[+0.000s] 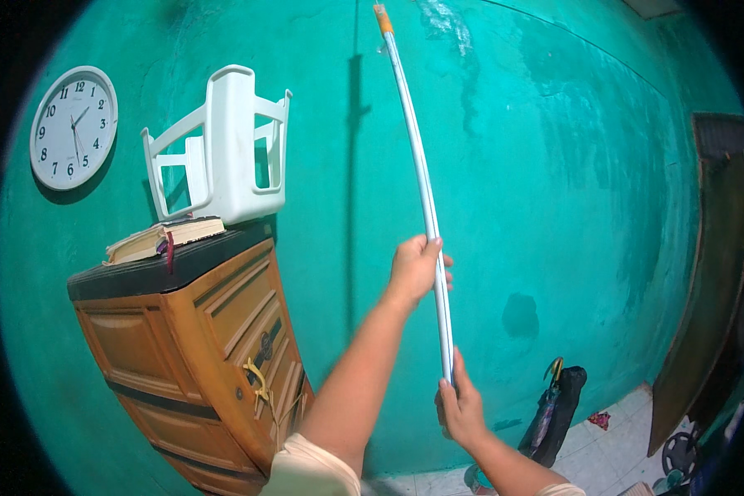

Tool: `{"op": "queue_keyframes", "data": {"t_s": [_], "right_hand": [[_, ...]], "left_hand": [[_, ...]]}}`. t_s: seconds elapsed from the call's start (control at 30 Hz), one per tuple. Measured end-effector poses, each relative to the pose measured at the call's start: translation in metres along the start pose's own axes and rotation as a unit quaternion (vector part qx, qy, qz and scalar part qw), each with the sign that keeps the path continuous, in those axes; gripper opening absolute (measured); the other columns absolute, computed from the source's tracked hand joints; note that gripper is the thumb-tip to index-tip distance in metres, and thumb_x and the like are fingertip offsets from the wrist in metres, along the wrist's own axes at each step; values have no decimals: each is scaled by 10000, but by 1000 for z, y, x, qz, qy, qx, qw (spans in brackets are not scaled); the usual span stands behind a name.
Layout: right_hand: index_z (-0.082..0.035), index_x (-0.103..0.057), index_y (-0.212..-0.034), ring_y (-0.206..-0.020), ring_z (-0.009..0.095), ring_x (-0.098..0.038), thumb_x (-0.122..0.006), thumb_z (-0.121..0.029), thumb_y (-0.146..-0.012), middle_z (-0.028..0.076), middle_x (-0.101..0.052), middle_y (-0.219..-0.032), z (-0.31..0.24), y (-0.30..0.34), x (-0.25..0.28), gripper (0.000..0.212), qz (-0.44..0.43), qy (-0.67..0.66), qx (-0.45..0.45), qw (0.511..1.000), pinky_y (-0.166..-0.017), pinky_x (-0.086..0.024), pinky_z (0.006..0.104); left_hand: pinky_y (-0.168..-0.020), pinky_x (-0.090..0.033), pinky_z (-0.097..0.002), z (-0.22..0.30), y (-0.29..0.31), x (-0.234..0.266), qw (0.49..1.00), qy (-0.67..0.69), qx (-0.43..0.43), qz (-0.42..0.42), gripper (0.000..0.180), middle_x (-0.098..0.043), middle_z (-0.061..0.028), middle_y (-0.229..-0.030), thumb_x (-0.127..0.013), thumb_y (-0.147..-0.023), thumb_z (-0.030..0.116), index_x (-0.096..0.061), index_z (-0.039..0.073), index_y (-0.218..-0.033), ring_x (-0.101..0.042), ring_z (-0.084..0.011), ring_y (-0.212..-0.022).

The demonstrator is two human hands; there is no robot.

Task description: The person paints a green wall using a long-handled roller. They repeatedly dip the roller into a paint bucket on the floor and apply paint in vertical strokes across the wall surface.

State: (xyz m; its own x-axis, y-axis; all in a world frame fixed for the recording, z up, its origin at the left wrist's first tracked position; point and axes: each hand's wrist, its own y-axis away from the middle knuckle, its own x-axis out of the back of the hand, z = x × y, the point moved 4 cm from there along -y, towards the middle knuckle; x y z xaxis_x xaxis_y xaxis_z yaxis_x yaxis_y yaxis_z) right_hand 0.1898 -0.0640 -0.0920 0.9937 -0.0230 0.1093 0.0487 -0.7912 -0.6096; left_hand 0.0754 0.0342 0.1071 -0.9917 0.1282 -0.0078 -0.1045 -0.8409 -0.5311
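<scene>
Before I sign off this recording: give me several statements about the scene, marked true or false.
1. The left hand and right hand hold the white pole. True.
2. The right hand grips higher than the left. False: the left is higher.
3. The pole's upper end is orange. True.
4. A white stool is on the brown cabinet. True.
5. The wall clock hangs right of the stool. False: it hangs left.

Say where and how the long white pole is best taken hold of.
Probably the lower shaft of the white pole, approached from below and from both sides, fingers wrapped around it. It stands near upright, slim enough to close a hand around, with its orange tip up high, out of easy reach. The left hand above the right hand already suits that.
</scene>
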Motion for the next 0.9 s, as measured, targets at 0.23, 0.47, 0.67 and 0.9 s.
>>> {"op": "queue_keyframes", "data": {"t_s": [0.23, 0.47, 0.67, 0.9], "right_hand": [[-63, -183, -1564, -590, 92, -495, -478, -80, -1000, 16, -522, -705, 88, 105, 15, 636, -30, -18, -85, 996, -539, -442, 265], [-87, -178, -1569, -610, 114, -521, -487, -84, -1001, 39, -543, -724, 71, 73, 0, 646, -23, 33, -71, 997, -563, -463, 284], [-171, -127, -1587, -519, 109, -500, -471, -114, -1015, 44, -533, -729, -30, -51, -26, 670, -6, 37, 51, 998, -453, -459, 285], [-210, -118, -1588, -502, 129, -498, -492, -163, -1017, 62, -524, -740, -141, -155, -47, 684, -28, 30, 32, 999, -430, -466, 313]], "left_hand": [[-567, -580, -331, -120, 91, -25, 999, 17, 20, -18, 313, -642, -93, -849, -496, -1035, 242, -559, 4, -1228, -656, -172, -671], [-519, -557, -312, -85, 76, -18, 994, -76, -27, 72, 263, -641, -93, -796, -457, -1040, 238, -566, -1, -1051, -639, -159, -588], [-463, -574, -382, 33, -44, 23, 993, -53, -81, 70, 271, -648, -150, -831, -483, -1024, 261, -536, -5, -1016, -635, -215, -560], [-525, -619, -402, 158, -132, 59, 988, -32, -103, 115, 379, -647, -199, -930, -543, -998, 270, -528, -58, -1189, -669, -270, -664]]}}
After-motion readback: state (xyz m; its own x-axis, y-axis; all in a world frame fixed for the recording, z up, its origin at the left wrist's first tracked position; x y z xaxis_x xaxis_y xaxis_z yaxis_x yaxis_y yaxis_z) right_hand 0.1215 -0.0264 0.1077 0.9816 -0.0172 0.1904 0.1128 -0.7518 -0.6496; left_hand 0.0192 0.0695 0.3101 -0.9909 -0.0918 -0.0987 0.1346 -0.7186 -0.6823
